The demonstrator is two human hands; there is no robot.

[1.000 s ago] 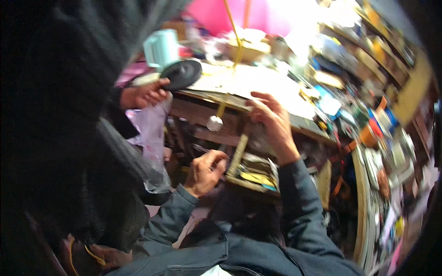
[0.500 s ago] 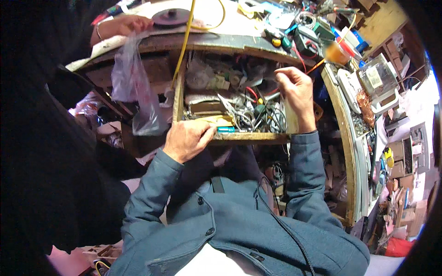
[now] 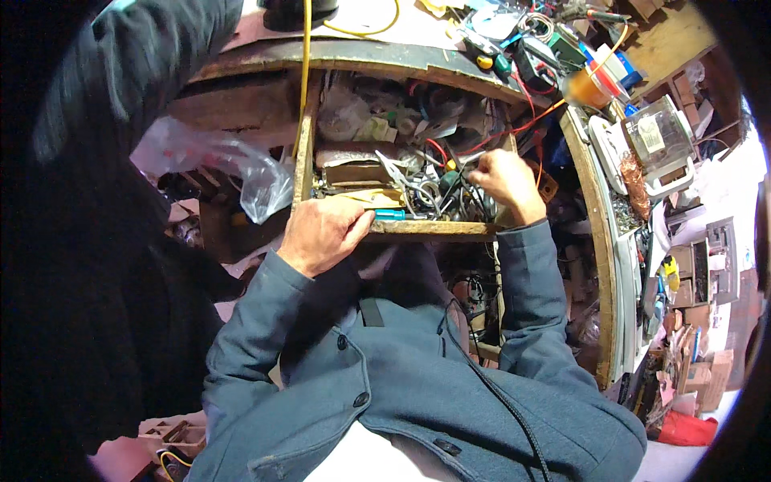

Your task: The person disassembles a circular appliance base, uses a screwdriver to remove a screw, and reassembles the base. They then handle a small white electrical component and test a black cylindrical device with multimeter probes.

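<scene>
An open wooden drawer [image 3: 434, 227] full of odds and ends sits in front of me. My left hand [image 3: 323, 234] is closed over its front left corner, fingers hidden behind the knuckles. Beside that hand lie a teal tool handle [image 3: 390, 214] and a yellow flat piece [image 3: 371, 198]. At the drawer's right side, my right hand [image 3: 509, 183] is closed, with its curled fingers among dark cables [image 3: 475, 201]. Whatever those fingers hold is too small or hidden to make out. White-handled pliers or scissors [image 3: 393, 170] and a red wire [image 3: 436, 149] lie to their left.
A dark-sleeved person's arm [image 3: 161, 72] reaches across at the left, near a clear plastic bag [image 3: 265, 189]. A yellow cable [image 3: 304, 88] hangs past the drawer's left side. Tools and a meter [image 3: 536, 71] crowd the bench; a clear lidded container [image 3: 658, 136] stands right.
My right hand has come down and curled in among the drawer's contents. My left hand stays at the corner. The other person's hand has gone from sight, and the plastic bag has swung sideways.
</scene>
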